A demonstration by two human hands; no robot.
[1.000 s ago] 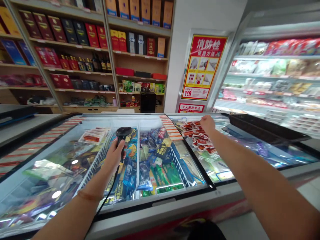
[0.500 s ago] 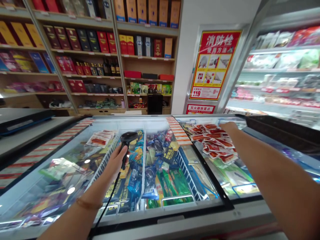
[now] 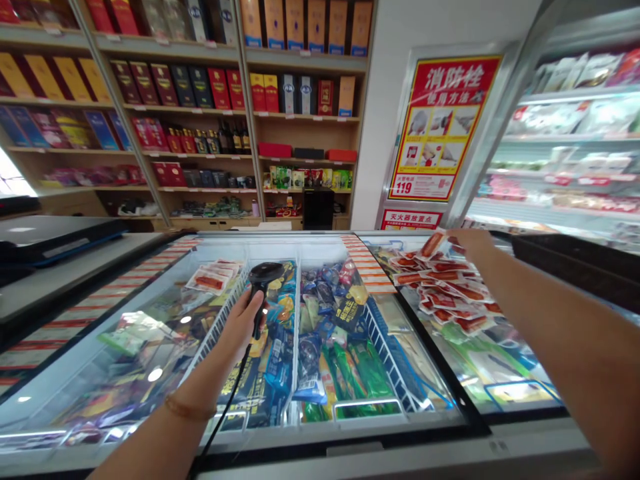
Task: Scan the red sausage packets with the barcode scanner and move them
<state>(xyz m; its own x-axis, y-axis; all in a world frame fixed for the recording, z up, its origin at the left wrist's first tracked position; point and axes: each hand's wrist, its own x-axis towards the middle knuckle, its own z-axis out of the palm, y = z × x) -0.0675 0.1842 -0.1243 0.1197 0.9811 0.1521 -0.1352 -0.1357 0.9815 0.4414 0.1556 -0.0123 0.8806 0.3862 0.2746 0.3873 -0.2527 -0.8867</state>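
My left hand point(image 3: 244, 319) is wrapped round the handle of a black corded barcode scanner point(image 3: 266, 271), held above the glass of the chest freezer. The scanner's head points forward, and its cable runs down toward me. At the right, my right hand point(image 3: 471, 244) reaches over the freezer's open side and grips a sausage pack point(image 3: 432, 245) by its end. That clear pack with reddish-brown sausage is tilted up above a pile of similar sausage packs point(image 3: 453, 288). The right fingertips are partly hidden by the hand itself.
Beneath the sliding glass, wire baskets point(image 3: 383, 347) hold blue and green ice-cream wrappers. More sausage packs point(image 3: 209, 279) lie in the left section. The lid's black frame edge point(image 3: 431, 343) divides the freezer. Boxed goods fill shelves point(image 3: 305, 57) behind; a dark tray-like ledge point(image 3: 575, 267) stands right.
A single sausage pack now shows raised at my right hand, above the pile. The view has shifted slightly left; my left hand still holds the scanner in much the same pose.
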